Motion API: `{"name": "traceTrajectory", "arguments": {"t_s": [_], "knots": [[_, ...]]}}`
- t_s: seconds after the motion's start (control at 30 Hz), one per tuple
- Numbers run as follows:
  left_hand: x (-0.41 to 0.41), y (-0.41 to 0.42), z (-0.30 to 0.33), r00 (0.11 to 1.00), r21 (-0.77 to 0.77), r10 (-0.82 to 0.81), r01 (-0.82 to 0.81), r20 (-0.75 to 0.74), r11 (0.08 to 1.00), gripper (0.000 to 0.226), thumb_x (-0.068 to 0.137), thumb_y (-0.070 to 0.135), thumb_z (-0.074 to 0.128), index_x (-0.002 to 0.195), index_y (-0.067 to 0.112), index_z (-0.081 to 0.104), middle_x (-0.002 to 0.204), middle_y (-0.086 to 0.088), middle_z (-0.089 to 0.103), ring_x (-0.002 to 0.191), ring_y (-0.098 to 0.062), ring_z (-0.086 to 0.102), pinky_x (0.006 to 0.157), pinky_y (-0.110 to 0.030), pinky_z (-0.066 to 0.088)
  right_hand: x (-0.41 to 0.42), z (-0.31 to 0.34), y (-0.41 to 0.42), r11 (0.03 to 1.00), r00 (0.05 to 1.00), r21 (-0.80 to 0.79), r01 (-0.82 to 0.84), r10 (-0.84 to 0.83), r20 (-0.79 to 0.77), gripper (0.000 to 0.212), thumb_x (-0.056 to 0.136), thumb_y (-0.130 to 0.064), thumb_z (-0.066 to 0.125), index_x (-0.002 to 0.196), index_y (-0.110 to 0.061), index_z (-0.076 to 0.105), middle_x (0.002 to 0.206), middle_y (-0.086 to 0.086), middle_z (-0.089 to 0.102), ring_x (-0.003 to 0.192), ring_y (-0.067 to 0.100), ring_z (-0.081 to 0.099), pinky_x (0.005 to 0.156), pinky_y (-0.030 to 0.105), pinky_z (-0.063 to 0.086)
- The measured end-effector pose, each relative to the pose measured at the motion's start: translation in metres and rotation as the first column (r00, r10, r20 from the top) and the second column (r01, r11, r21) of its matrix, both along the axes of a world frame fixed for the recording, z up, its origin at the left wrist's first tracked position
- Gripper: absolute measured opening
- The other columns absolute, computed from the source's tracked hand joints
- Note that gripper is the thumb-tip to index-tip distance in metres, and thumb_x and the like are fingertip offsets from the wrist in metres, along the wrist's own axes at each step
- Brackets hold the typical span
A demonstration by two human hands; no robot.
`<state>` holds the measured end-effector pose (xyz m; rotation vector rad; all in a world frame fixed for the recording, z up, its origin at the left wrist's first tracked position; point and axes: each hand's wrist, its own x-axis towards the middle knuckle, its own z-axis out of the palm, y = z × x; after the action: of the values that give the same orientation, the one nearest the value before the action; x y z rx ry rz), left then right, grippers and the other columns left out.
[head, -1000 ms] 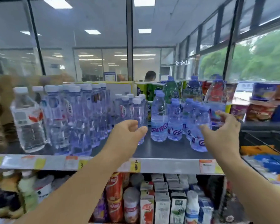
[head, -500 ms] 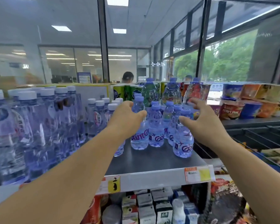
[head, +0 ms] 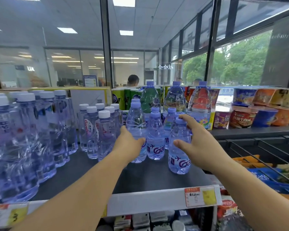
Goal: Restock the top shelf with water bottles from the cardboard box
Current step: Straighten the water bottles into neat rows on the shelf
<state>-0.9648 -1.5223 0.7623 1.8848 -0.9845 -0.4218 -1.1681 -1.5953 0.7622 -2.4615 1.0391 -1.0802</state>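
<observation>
Purple-capped water bottles (head: 155,135) — a small cluster standing upright at centre frame, on the top shelf (head: 150,179), right of the white-capped bottles (head: 103,129) and the larger ones at far left.

Front bottle (head: 179,147) — stands nearest the shelf edge; right hand (head: 196,145) spread wide beside it, fingertips at its cap and thumb near its waist, not clearly gripping.

Left hand (head: 131,144) — relaxed, fingers against the leftmost purple-capped bottle, no closed grip visible.

Cardboard box — not in view.

Step, as judged: squaring up the row. Next move likely calls for pushing the cluster together or back, gently, since crowded bottles could tip.

Price tag (head: 200,196) — lower right, on the shelf lip.
</observation>
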Motion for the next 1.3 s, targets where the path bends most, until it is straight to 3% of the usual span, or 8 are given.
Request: {"name": "traceTrajectory", "arguments": {"t_s": [0.13,0.3,0.67,0.87,1.0,1.1,1.2,1.3], "knots": [[0.001,-0.007,-0.006,0.998,-0.01,0.027,-0.026,0.053,1.0,0.08,0.097,0.033,0.06,0.154,0.013,0.009,0.147,-0.012,0.044,0.099,-0.027,0.052,0.067,-0.031,0.043,-0.003,0.002,-0.005,1.0,0.999,-0.004,-0.016,0.016,-0.04,0.075,0.093,-0.035,0.066,0.148,-0.048,0.017,0.151,-0.009,0.038,0.131,0.018,0.046,0.1,0.039,0.044],[0.004,-0.01,-0.011,0.997,-0.001,0.028,-0.028,0.077,1.0,0.08,0.096,0.033,0.061,0.155,0.019,0.008,0.148,-0.01,0.044,0.123,-0.035,0.052,0.095,-0.046,0.05,-0.012,0.007,-0.011,0.998,0.995,0.036,-0.046,0.049,-0.087,0.075,0.094,-0.031,0.065,0.149,-0.049,0.018,0.153,-0.011,0.037,0.134,0.016,0.042,0.095,0.026,0.034],[0.002,-0.011,-0.014,0.997,-0.013,0.032,-0.031,0.073,0.999,0.088,0.098,0.035,0.058,0.157,0.015,-0.004,0.159,-0.01,0.03,0.139,-0.035,0.039,0.108,-0.045,0.04,-0.016,0.006,-0.003,0.996,0.995,0.072,-0.056,0.062,-0.084,0.077,0.093,-0.032,0.066,0.15,-0.051,0.017,0.155,-0.011,0.034,0.137,0.018,0.041,0.107,0.036,0.036],[0.004,0.037,-0.025,0.975,-0.046,-0.084,0.096,0.207,0.994,0.032,0.091,0.043,0.063,0.12,0.029,0.059,0.114,0.012,0.067,0.105,-0.015,0.062,0.094,-0.038,0.051,-0.011,0.005,0.007,0.998,0.999,-0.05,0.044,-0.042,0.033,0.081,0.088,-0.032,0.07,0.152,-0.042,0.023,0.146,-0.012,0.039,0.134,0.016,0.04,0.101,0.032,0.035],[0.029,0.065,-0.019,0.931,-0.286,0.248,-0.169,0.267,0.943,0.016,0.092,0.04,0.06,0.084,0.029,0.053,0.08,0.01,0.062,0.072,-0.013,0.06,0.064,-0.035,0.051,0.021,0.009,0.037,0.94,0.948,-0.324,0.111,-0.003,0.317,0.046,0.086,-0.021,0.068,0.13,-0.024,0.054,0.126,-0.006,0.049,0.118,0.018,0.048,0.091,0.03,0.035],[0.046,0.067,-0.017,0.884,-0.379,0.421,-0.326,0.203,0.866,0.034,0.087,0.044,0.068,0.098,0.026,0.042,0.099,0.006,0.052,0.081,-0.016,0.053,0.064,-0.033,0.044,0.058,0.01,0.051,0.947,0.964,-0.316,-0.063,0.14,0.227,0.037,0.087,-0.022,0.068,0.123,-0.025,0.059,0.116,-0.016,0.049,0.108,0.01,0.052,0.089,0.024,0.037],[0.056,0.061,-0.025,0.912,-0.247,0.344,-0.288,0.225,0.925,0.06,0.082,0.042,0.073,0.124,0.027,0.033,0.123,0.003,0.041,0.107,-0.021,0.051,0.089,-0.043,0.049,0.093,0.014,0.055,0.956,0.96,-0.207,-0.208,0.24,0.145,0.033,0.091,-0.029,0.065,0.124,-0.028,0.058,0.116,-0.016,0.051,0.098,0.006,0.055,0.088,0.031,0.048],[0.067,0.057,-0.033,0.966,-0.243,0.236,-0.205,0.104,0.948,0.06,0.08,0.021,0.064,0.128,0.034,0.031,0.126,0.003,0.044,0.107,-0.024,0.055,0.09,-0.048,0.051,0.119,0.023,0.055,0.955,0.952,-0.115,-0.273,0.286,0.11,0.039,0.095,-0.032,0.063,0.132,-0.027,0.053,0.125,-0.012,0.051,0.104,0.004,0.053,0.095,0.031,0.047]]}}
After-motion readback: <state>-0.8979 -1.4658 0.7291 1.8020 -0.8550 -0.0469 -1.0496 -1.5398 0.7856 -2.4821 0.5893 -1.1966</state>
